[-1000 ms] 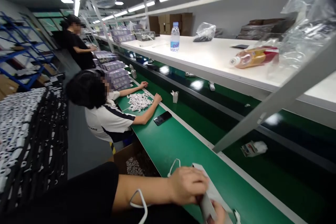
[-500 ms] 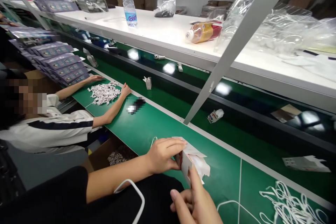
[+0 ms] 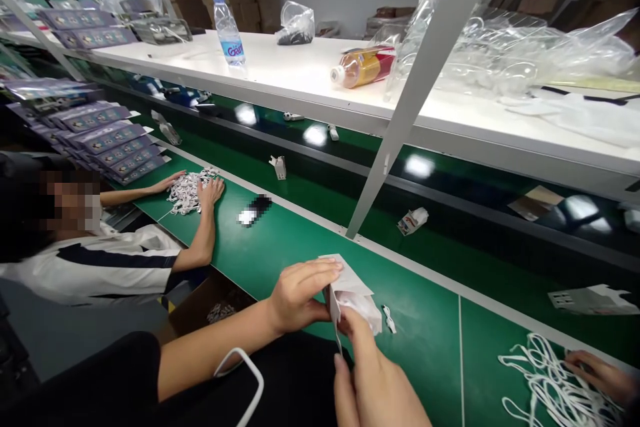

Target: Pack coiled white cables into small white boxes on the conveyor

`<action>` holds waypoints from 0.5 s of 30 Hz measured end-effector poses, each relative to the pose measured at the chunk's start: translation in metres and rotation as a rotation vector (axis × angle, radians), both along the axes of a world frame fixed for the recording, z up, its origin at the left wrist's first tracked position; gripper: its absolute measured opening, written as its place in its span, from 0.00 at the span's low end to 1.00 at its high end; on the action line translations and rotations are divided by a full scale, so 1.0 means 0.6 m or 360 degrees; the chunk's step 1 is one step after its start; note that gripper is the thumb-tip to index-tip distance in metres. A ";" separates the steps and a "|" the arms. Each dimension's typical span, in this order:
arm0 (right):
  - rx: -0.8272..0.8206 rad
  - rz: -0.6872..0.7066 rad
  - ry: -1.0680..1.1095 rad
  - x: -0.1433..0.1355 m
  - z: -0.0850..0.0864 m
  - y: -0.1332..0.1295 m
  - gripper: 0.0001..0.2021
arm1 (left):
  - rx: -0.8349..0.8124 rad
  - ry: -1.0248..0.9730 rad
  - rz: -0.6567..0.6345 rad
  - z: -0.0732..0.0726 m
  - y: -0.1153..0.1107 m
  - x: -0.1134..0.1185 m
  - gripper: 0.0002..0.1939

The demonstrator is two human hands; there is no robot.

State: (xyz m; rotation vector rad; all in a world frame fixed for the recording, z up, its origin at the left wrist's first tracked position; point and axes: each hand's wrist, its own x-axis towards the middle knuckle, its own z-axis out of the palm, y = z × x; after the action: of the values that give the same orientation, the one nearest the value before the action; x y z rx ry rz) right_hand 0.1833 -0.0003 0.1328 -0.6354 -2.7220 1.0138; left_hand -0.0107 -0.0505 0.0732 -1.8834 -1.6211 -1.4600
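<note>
A small white box (image 3: 350,278), its near end open, is held over the green table. My left hand (image 3: 300,297) grips the box from the left, fingers on top and thumb below. My right hand (image 3: 373,367) is at the open end, its index finger at the opening and its thumb by the lower flap. Whitish, wrinkled material (image 3: 367,310) shows inside the box. Just right of the box, a small white coiled cable (image 3: 389,320) lies on the green table (image 3: 425,333).
At left, a person's hands (image 3: 211,192) touch a pile of small white pieces (image 3: 185,192). Another person's hand (image 3: 597,373) reaches into white cords (image 3: 545,380) at right. A slanted metal post (image 3: 383,153) and a white shelf (image 3: 280,73) stand beyond the table edge.
The box and my hands have shifted slightly left, and my right fingers are closer to its opening. The small cable is now visible. A hand has appeared at right, and the left person's hands are on the pile.
</note>
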 end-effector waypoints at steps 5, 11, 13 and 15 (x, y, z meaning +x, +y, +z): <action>-0.0197 0.0104 -0.0345 -0.041 0.013 -0.004 0.31 | 0.0009 0.0124 0.0164 -0.007 -0.005 0.008 0.18; -0.0399 -0.0030 -0.0044 -0.051 0.021 -0.005 0.33 | -0.0026 0.0081 0.0134 -0.006 -0.004 -0.012 0.23; -0.0459 -0.0086 0.0095 -0.036 0.031 -0.002 0.33 | -0.0001 -0.0033 0.0129 -0.007 -0.003 -0.020 0.25; -0.0406 -0.0244 0.0203 -0.021 0.047 0.002 0.27 | 0.0005 -0.0170 0.0110 -0.011 -0.004 -0.024 0.26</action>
State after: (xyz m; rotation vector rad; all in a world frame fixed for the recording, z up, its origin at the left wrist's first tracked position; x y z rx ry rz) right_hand 0.1706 0.0009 0.1608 -0.7772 -2.4142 1.3243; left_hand -0.0252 -0.0527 0.0668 -1.7571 -1.7121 -1.5577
